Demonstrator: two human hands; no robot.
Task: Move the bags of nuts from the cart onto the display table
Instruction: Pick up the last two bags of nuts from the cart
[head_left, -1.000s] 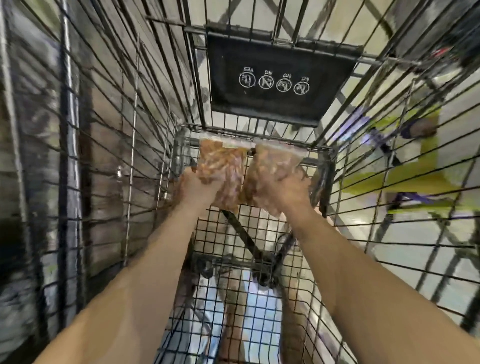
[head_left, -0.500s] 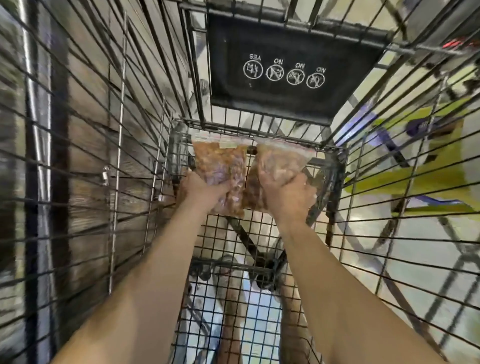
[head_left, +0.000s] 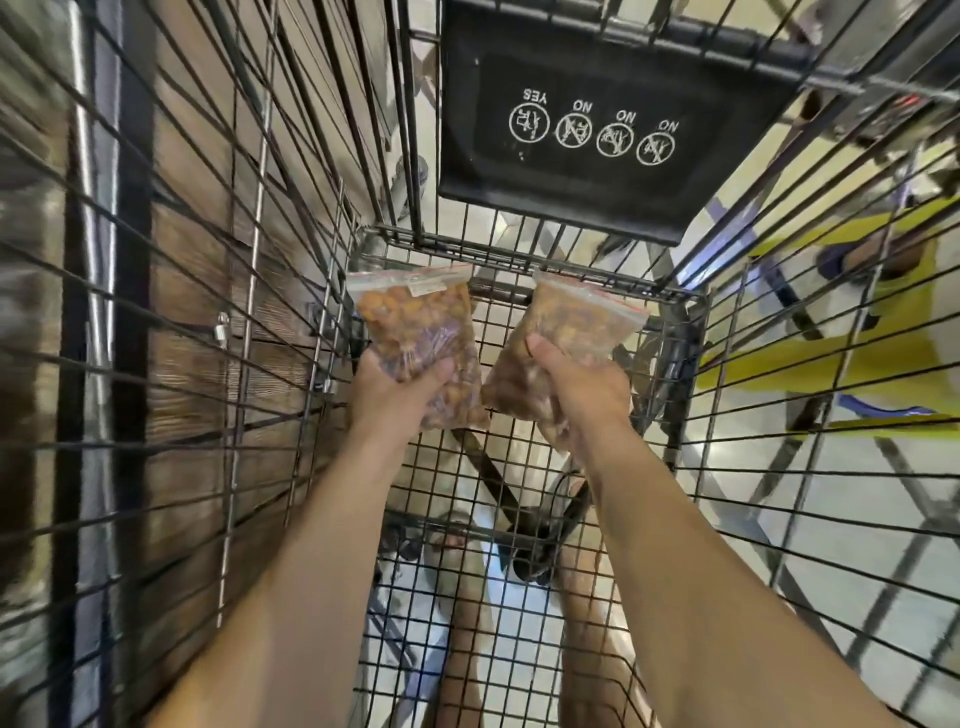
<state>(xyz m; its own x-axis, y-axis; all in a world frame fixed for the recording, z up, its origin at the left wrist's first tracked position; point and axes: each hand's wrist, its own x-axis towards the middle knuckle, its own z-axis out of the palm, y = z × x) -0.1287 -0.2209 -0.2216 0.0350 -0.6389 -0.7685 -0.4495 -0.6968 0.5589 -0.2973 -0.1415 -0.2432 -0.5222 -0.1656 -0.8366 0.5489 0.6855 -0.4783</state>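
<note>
Your fingers are mostly hidden behind the bags; only the thumbs and the backs of the hands show, and the cart's far end is blurred at the frame edges. What lies past the wire on the right is hard to make out: yellow and purple shapes, smeared. Left of the wire, wooden panelling, also blurred. Your left hand is closed around the lower half of the left bag of nuts, thumb pressed across its front; the bag stands upright, a clear zip pouch with a red seal strip and a small white label near the top, writing too small to read. Contents orange-brown, some darker pieces low down. Your right hand clutches the right bag of nuts, thumb on its face, bag tilted to the right; same clear pouch, paler brown contents. The two bags sit close beside each other, both held above the wire floor inside the cart, not resting on it. Black child-seat flap at the far end carries four round pictograms, upside down to you: "YES", then "NO" three times.
</note>
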